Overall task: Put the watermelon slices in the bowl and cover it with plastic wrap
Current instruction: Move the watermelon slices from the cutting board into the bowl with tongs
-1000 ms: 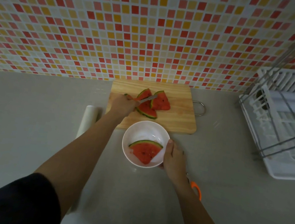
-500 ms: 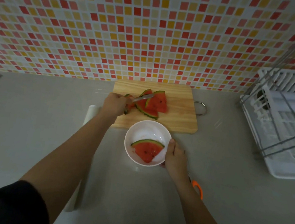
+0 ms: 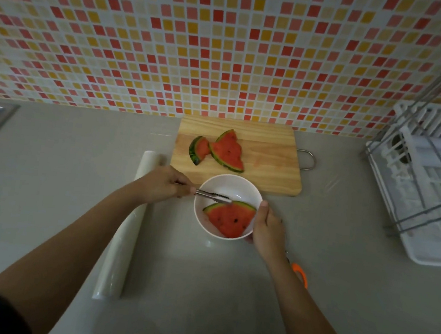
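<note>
Left hand (image 3: 161, 184) squeezing metal tongs (image 3: 212, 195), tips touching the green rind of the watermelon slices (image 3: 231, 219) inside the white bowl (image 3: 241, 187); right hand (image 3: 267, 228) gripping the bowl's right rim, thumb just beside the fruit; two more pieces (image 3: 220, 150) on the cutting board (image 3: 270, 156).

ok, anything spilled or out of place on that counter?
Nothing spilled. Only oddity: the orange-handled scissors lie mostly hidden under the right forearm. Plastic wrap roll lies flat left of the bowl.

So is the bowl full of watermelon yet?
No. The bowl holds watermelon only on its near side; two slices lie on the cutting board.
</note>
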Demonstrator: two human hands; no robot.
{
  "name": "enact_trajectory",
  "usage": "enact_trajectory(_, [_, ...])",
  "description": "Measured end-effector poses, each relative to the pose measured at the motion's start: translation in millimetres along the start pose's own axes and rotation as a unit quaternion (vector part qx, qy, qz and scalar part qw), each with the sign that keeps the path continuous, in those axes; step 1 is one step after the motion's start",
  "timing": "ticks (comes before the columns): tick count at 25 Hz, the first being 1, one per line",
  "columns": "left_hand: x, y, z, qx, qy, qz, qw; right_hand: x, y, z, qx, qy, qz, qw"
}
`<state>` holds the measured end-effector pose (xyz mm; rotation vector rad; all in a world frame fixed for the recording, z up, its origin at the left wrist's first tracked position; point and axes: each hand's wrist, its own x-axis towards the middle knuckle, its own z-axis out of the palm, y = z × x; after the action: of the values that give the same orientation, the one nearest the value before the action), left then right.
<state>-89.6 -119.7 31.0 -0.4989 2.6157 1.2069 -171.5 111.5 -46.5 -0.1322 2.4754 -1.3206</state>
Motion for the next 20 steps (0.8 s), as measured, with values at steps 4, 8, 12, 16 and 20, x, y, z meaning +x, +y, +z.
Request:
enact_trajectory(4, [6, 14, -18, 0.126, 0.051, 0.032, 0.99, 0, 2, 0, -0.006, 0.006, 0.0, 1.0])
enact_trajectory(8, [24, 12, -25, -0.003, 0.239, -0.094, 0.967, 2, 6, 1, -0.023, 0.033, -0.02, 0.999])
enact_trajectory(12, [39, 1, -3, -0.113, 0.253, -0.206, 0.939, 1, 3, 2, -0.019, 0.026, -0.027, 0.999])
enact_trajectory(16, [52, 0, 21, -0.255, 0.236, -0.223, 0.911, 4, 4, 2, -0.018, 0.033, -0.016, 0.999])
enact_trajectory(20, [51, 8, 14, -0.224, 0.277, -0.162, 0.92, 4, 7, 4, -0.031, 0.043, -0.042, 0.998])
